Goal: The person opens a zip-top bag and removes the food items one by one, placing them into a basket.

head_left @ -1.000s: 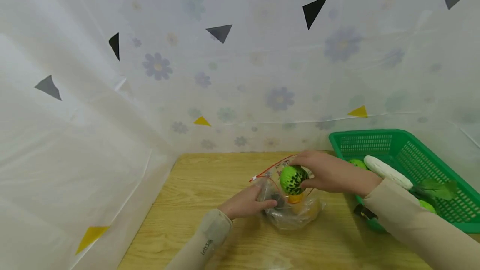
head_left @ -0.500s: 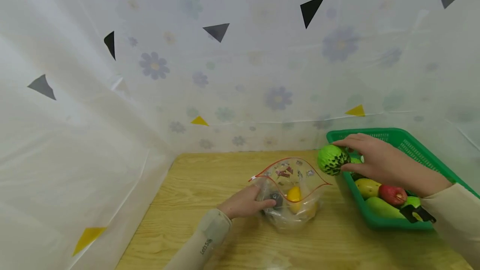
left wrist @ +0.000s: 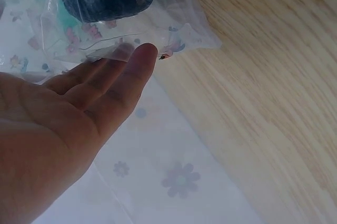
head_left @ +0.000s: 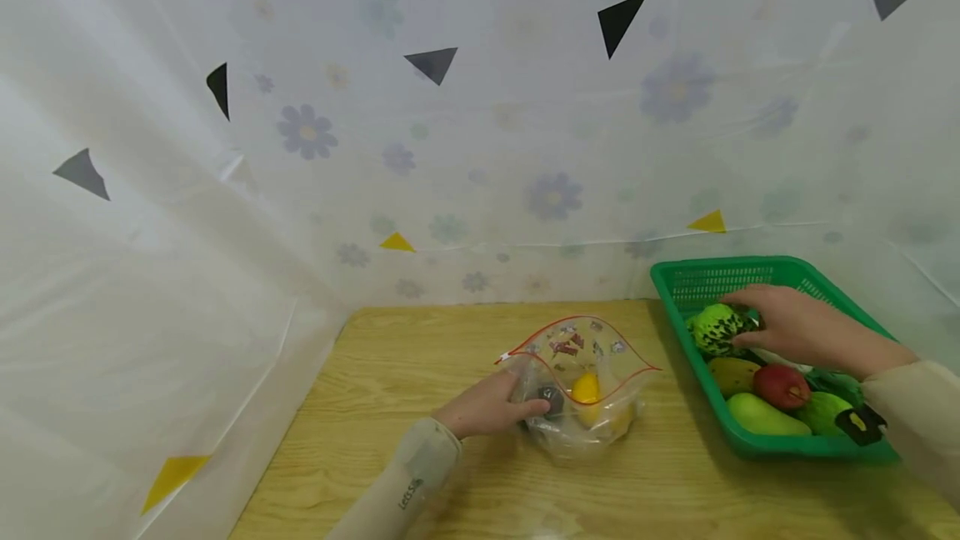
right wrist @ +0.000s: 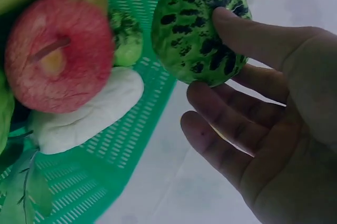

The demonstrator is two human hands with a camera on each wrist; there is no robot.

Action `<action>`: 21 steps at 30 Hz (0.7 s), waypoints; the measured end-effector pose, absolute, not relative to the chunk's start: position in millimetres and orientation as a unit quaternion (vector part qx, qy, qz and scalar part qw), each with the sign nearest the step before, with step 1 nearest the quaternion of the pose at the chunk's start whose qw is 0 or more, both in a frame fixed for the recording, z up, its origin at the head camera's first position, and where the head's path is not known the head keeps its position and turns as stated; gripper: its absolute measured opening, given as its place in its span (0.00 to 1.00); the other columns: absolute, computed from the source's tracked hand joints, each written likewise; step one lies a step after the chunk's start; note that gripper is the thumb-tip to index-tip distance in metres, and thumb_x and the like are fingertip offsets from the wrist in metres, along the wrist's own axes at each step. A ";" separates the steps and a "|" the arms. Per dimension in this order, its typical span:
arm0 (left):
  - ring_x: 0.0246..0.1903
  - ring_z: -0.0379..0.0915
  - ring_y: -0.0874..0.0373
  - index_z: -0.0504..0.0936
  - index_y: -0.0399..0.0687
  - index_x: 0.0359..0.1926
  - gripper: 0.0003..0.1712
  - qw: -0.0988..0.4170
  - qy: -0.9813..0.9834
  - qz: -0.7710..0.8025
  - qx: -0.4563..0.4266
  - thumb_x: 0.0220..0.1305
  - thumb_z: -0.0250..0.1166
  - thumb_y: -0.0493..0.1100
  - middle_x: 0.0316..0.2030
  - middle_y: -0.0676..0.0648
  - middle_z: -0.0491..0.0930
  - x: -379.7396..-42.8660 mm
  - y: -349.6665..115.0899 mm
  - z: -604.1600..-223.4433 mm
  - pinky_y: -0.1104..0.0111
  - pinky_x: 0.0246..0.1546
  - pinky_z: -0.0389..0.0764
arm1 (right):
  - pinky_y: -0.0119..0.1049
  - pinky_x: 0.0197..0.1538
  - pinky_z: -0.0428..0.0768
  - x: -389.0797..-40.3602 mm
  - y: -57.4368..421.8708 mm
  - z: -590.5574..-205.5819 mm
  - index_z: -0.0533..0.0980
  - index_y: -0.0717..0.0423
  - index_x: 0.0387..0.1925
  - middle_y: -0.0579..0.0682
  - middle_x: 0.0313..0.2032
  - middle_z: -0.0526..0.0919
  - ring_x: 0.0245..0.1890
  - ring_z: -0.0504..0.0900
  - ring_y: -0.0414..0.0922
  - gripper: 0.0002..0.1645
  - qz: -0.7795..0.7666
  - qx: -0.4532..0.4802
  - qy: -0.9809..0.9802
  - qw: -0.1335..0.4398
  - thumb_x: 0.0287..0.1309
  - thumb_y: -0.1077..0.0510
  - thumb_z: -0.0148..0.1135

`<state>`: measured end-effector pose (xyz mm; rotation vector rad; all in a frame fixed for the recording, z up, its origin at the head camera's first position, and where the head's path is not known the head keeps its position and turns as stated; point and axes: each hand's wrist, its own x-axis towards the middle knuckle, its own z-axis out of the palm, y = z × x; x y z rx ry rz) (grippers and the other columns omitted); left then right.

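In the head view my left hand (head_left: 491, 408) is at the left side of a clear zip bag (head_left: 600, 427) with a red-edged mouth, thumb in front and fingers behind it. Through the film show a yellow fruit (head_left: 587, 390) and a dark, rounded thing (head_left: 551, 400). The left wrist view shows the fingertips against the film below the dark thing. My right hand (head_left: 813, 332) holds a round green fruit (head_left: 716, 330) with dark mottling over the left part of the green basket (head_left: 731, 423). In the right wrist view its thumb lies on the fruit, with fingers beneath.
The basket stands at the right of the wooden table (head_left: 390, 473). Inside are a red apple (right wrist: 60, 55), a white elongated vegetable (right wrist: 89, 110), a yellowish fruit (head_left: 733, 375), green produce (head_left: 765, 415) and leaves (right wrist: 26, 187). A pale flowered sheet (head_left: 480, 148) hangs behind.
My right hand has carried the green fruit from above the bag's mouth rightward and then down to the basket. The left hand has stayed at the bag.
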<state>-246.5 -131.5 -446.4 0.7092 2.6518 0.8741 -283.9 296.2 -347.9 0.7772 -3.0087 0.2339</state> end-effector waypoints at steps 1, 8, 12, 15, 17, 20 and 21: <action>0.62 0.55 0.57 0.41 0.50 0.76 0.53 0.131 0.912 0.302 0.243 0.62 0.53 0.70 0.69 0.43 0.57 -246.7 -131.7 -446.4 0.54 0.61 0.64 | 0.58 0.43 0.77 -286.9 297.6 -351.3 0.72 0.66 0.59 0.67 0.52 0.76 0.49 0.73 0.61 0.38 0.072 0.250 -0.965 0.007 0.52 0.48 0.70; 0.64 0.51 0.57 0.41 0.52 0.75 0.54 0.132 0.911 0.302 0.247 0.60 0.51 0.73 0.72 0.47 0.50 -248.2 -132.5 -448.3 0.53 0.62 0.64 | 0.57 0.42 0.78 -301.2 300.3 -369.2 0.71 0.71 0.56 0.70 0.50 0.76 0.48 0.73 0.63 0.35 0.071 0.263 -0.962 -0.034 0.52 0.54 0.70; 0.65 0.49 0.57 0.42 0.50 0.75 0.55 0.129 0.910 0.303 0.253 0.60 0.50 0.74 0.72 0.47 0.47 -249.3 -132.4 -449.4 0.53 0.62 0.63 | 0.57 0.43 0.78 -304.9 300.7 -374.3 0.69 0.72 0.58 0.71 0.51 0.75 0.49 0.72 0.64 0.36 0.071 0.272 -0.959 -0.041 0.52 0.57 0.70; 0.64 0.51 0.57 0.42 0.50 0.75 0.55 0.131 0.910 0.304 0.251 0.59 0.51 0.74 0.72 0.47 0.48 -249.6 -132.4 -449.5 0.54 0.62 0.64 | 0.58 0.44 0.77 -305.2 301.8 -376.1 0.67 0.73 0.60 0.72 0.52 0.74 0.50 0.71 0.65 0.37 0.076 0.275 -0.958 -0.031 0.50 0.62 0.70; 0.63 0.52 0.57 0.42 0.50 0.75 0.55 0.133 0.910 0.304 0.249 0.59 0.50 0.75 0.72 0.47 0.49 -249.5 -132.6 -449.7 0.54 0.61 0.65 | 0.59 0.44 0.76 -304.9 302.6 -376.8 0.67 0.72 0.60 0.72 0.53 0.74 0.50 0.71 0.65 0.36 0.079 0.276 -0.958 -0.024 0.50 0.64 0.69; 0.62 0.55 0.58 0.41 0.51 0.75 0.55 0.133 0.910 0.305 0.247 0.59 0.50 0.75 0.71 0.47 0.51 -249.5 -132.7 -450.7 0.54 0.60 0.66 | 0.59 0.44 0.76 -303.7 302.8 -377.1 0.67 0.70 0.61 0.73 0.53 0.73 0.50 0.71 0.65 0.35 0.082 0.276 -0.957 -0.022 0.51 0.65 0.68; 0.62 0.55 0.58 0.41 0.51 0.75 0.55 0.134 0.910 0.305 0.246 0.59 0.50 0.75 0.71 0.47 0.51 -249.3 -132.7 -451.1 0.54 0.60 0.67 | 0.59 0.44 0.77 -302.3 302.3 -376.6 0.67 0.70 0.61 0.73 0.53 0.73 0.50 0.71 0.65 0.35 0.082 0.276 -0.957 -0.021 0.51 0.65 0.67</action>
